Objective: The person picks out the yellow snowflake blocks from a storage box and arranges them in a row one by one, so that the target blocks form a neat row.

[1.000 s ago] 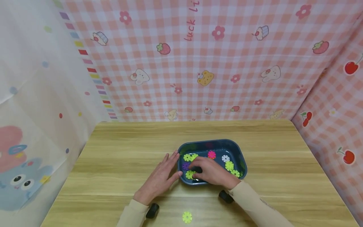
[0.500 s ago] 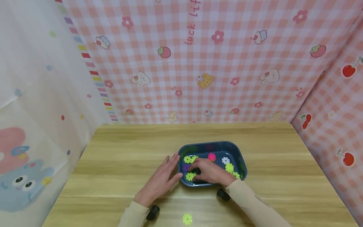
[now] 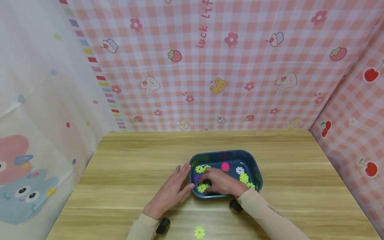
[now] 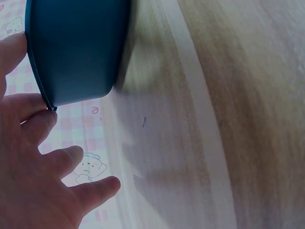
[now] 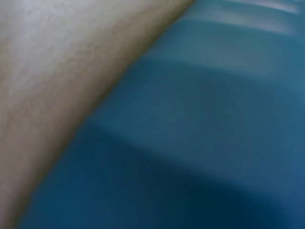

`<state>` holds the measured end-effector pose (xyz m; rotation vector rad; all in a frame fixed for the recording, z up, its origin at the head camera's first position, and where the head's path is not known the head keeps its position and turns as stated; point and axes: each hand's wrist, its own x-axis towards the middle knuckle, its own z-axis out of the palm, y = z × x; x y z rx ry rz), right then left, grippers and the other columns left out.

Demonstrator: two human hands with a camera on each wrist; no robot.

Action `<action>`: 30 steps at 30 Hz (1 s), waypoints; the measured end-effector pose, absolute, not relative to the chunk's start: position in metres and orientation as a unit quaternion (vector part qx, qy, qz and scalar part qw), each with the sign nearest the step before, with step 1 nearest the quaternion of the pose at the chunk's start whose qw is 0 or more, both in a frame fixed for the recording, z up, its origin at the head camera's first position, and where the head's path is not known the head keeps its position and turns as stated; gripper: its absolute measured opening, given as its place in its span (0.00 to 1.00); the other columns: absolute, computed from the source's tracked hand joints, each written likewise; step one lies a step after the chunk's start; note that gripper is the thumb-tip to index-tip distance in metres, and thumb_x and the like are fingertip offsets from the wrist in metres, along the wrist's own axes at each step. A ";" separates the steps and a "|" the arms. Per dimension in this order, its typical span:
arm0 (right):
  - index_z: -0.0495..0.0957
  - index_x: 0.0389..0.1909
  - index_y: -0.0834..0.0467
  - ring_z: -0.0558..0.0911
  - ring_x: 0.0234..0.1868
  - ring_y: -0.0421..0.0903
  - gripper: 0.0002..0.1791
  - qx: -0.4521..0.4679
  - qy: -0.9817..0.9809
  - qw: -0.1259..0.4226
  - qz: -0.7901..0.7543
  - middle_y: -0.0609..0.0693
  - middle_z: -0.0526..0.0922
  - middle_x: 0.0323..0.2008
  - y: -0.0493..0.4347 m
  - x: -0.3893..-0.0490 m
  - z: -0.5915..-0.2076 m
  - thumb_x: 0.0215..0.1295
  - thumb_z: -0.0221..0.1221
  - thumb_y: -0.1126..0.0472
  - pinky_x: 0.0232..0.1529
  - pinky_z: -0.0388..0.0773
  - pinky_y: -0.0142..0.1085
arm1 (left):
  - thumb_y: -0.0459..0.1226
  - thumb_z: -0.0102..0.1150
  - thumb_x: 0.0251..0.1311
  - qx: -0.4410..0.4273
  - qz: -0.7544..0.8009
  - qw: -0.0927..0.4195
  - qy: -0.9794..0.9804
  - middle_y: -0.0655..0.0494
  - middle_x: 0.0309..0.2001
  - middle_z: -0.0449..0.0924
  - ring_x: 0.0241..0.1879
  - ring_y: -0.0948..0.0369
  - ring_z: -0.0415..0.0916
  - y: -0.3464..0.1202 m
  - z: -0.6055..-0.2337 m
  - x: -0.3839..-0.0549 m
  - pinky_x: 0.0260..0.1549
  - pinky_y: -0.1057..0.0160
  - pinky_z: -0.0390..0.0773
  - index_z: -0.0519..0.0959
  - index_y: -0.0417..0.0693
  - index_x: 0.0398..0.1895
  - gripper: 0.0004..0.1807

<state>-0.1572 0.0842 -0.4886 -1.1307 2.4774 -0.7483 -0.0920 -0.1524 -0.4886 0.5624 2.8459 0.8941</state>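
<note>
Dark-blue tray (image 3: 255,170), partly hidden by the hands (image 3: 220,181).

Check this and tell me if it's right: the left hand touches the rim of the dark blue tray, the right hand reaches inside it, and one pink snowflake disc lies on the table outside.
Only the colour is wrong: the snowflake disc on the table is yellow-green, as the head view shows. The left hand does touch the tray's rim, and the right hand reaches inside.
</note>
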 end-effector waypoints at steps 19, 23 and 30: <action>0.86 0.51 0.57 0.82 0.50 0.43 0.15 -0.350 0.872 0.150 -0.309 0.46 0.84 0.49 0.095 -0.149 -0.473 0.65 0.71 0.61 0.54 0.82 0.43 | 0.55 0.50 0.77 0.190 0.303 0.039 0.933 0.60 0.83 0.46 0.81 0.44 0.45 -0.153 -0.492 -0.093 0.74 0.38 0.57 0.54 0.52 0.84 0.39; 0.86 0.53 0.56 0.81 0.48 0.41 0.15 -0.340 0.875 0.143 -0.314 0.43 0.83 0.48 0.099 -0.141 -0.468 0.66 0.70 0.60 0.53 0.82 0.41 | 0.55 0.51 0.77 0.186 0.298 0.045 0.935 0.61 0.83 0.46 0.81 0.45 0.44 -0.153 -0.492 -0.091 0.74 0.38 0.57 0.53 0.52 0.84 0.39; 0.84 0.57 0.57 0.80 0.48 0.41 0.19 -0.355 0.872 0.119 -0.316 0.43 0.82 0.50 0.107 -0.129 -0.456 0.68 0.69 0.58 0.52 0.81 0.43 | 0.55 0.50 0.78 0.181 0.300 0.049 0.935 0.62 0.83 0.44 0.81 0.45 0.43 -0.153 -0.490 -0.090 0.74 0.37 0.55 0.52 0.53 0.84 0.39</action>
